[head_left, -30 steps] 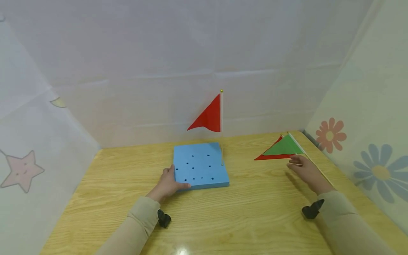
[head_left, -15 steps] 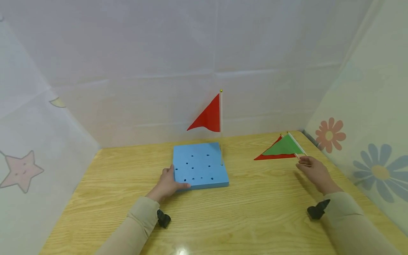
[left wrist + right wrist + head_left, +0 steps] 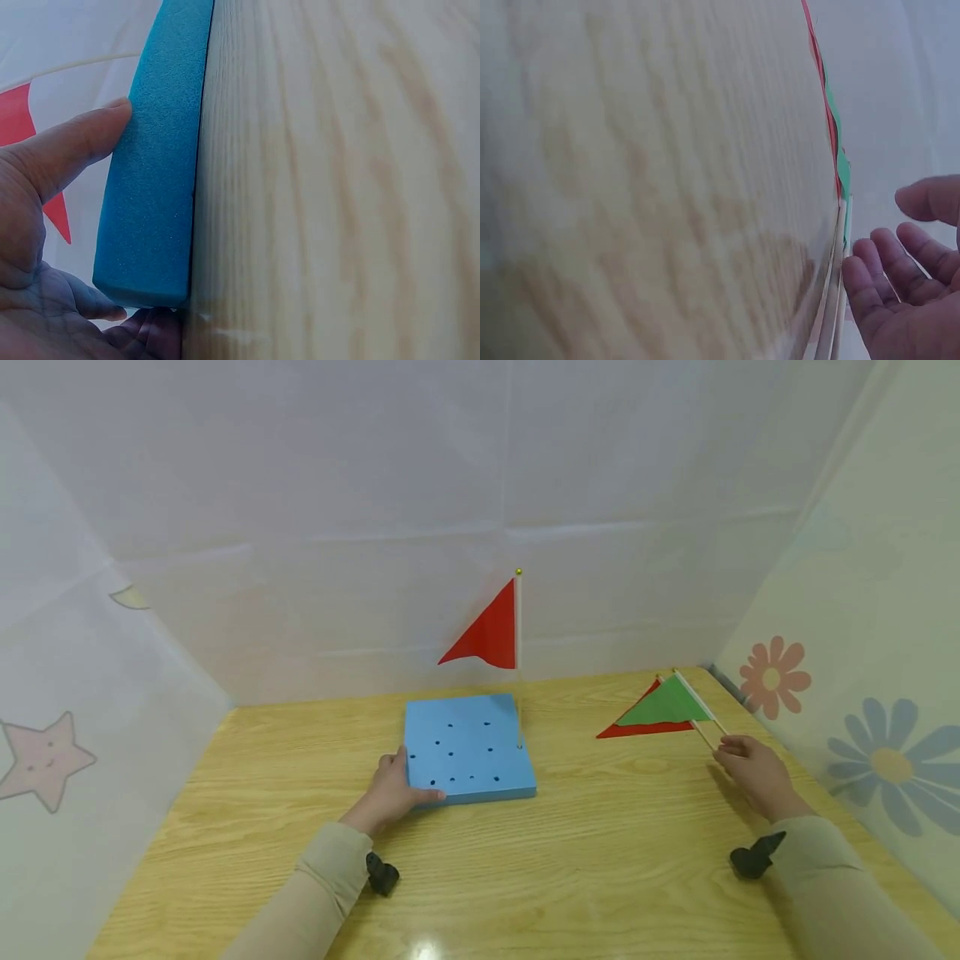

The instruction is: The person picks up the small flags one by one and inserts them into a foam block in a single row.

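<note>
Wood lines (image 3: 570,852) are wiggling across the desk (image 3: 300,877), and one square blue block (image 3: 468,710) is lying on it. Its side is looking grainy, like foam, and its top is showing ten dark little holes (image 3: 451,753). One red flag (image 3: 493,631) is standing at the block's right edge, one gold ball (image 3: 518,572) topping its thin stick. One green flag (image 3: 665,702) is lying over a second red flag (image 3: 652,730), to the right. That is making three flags, all three-cornered. The left grip (image 3: 393,792) is bending around the block's near left corner, holding it. The right grip (image 3: 757,772) is hanging loose by the green flag's stick (image 3: 719,727), its thumb (image 3: 934,199) spreading away, gripping nothing.
</note>
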